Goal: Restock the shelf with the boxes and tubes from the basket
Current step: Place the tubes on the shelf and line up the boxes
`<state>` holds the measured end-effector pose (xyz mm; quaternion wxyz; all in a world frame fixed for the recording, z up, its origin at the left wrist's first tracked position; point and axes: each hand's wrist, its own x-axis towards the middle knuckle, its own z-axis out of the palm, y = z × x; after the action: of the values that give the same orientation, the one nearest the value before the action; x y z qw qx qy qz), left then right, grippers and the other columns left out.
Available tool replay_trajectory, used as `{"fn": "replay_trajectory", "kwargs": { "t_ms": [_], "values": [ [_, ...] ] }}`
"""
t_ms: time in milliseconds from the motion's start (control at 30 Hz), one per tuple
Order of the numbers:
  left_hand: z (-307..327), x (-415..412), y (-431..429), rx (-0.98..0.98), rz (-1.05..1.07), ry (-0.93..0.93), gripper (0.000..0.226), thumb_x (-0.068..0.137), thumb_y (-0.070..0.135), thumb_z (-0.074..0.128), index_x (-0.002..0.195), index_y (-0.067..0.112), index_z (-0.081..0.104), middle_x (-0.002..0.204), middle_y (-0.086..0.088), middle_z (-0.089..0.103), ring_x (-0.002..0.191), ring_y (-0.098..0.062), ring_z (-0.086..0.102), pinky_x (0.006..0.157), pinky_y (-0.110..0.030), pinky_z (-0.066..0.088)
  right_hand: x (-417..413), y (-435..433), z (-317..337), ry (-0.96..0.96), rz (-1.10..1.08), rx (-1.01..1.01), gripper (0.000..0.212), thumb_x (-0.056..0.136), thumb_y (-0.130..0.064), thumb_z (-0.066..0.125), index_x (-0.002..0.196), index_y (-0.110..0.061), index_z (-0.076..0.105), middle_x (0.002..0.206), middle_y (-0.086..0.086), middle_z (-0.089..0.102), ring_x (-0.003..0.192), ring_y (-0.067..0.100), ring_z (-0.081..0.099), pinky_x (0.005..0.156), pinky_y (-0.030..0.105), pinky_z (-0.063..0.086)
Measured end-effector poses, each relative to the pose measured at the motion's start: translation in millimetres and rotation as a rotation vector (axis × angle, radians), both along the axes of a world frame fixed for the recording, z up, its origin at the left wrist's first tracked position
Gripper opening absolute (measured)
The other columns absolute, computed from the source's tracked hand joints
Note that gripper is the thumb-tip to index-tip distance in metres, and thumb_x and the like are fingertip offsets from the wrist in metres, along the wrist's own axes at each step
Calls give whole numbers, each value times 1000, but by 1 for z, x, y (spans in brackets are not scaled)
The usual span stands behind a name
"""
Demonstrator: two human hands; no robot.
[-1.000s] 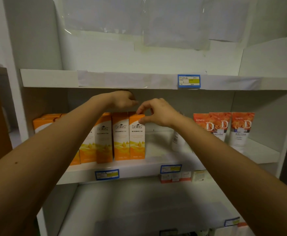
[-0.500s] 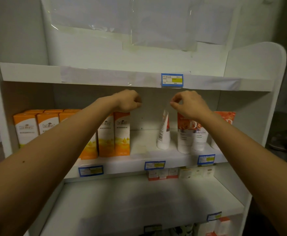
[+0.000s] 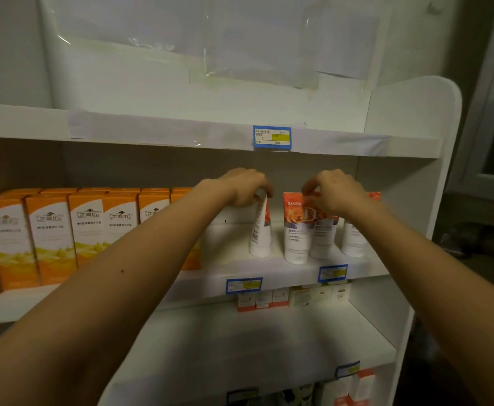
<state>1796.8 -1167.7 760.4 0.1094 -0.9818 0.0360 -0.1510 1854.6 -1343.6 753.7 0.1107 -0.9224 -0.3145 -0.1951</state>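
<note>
While my left hand pinched the leaning tube and my right hand pinched a second tube, both at the right of the middle shelf, a careless release could have toppled them.

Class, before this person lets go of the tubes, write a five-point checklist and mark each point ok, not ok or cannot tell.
1. Left hand grips the leaning tube at its top: ok.
2. Leaning tube upright, label forward: not ok; it tilts and shows its barcode side.
3. Right hand pinches the second tube at its top: ok.
4. Both tubes' bases on the shelf: ok.
5. Boxes stand apart from the tubes: ok; a bare gap shows between them.
</note>
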Motion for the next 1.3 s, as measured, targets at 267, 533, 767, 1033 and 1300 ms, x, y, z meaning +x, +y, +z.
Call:
{"fn": "replay_trajectory", "kwargs": {
  "t_ms": [267,533,767,1033,1300],
  "values": [
    [1,5,-2,-33,-42,-55,26,90,18,53,113,11,62,115,-10,65,103,-26,59,78,-32,43,10,0,-5,-43,28,17,26,86,-20,62,111,-26,66,122,5,62,107,28,60,89,45,52],
    [6,0,7,-194,-42,4,19,86,12,57,102,7,64,104,-11,66,86,-17,57,72,-30,45,17,2,-13,-43,72,76,30,85,-17,64,115,-18,63,120,8,61,106,27,60,92,44,51],
    [5,-1,4,-184,-16,3,24,89,11,55,109,8,67,112,-10,62,89,-13,49,75,-26,38,16,1,-13,-36,91,92,30,84,-17,64,115,-16,63,119,8,61,106,26,60,93,42,51],
    [-1,-7,6,-512,47,57,24,90,21,54,94,0,65,94,-12,65,85,-24,63,72,-27,50,19,4,-12,-8,88,117,28,84,-16,65,112,-13,64,118,9,59,106,27,59,92,38,50],
    [-3,-13,1,-782,86,-98,25,80,-4,63,96,9,49,92,-11,55,85,-25,59,72,-35,57,22,5,-14,6,90,188,19,91,-15,55,108,-12,63,114,11,64,104,28,60,89,39,51]
  ]
}}
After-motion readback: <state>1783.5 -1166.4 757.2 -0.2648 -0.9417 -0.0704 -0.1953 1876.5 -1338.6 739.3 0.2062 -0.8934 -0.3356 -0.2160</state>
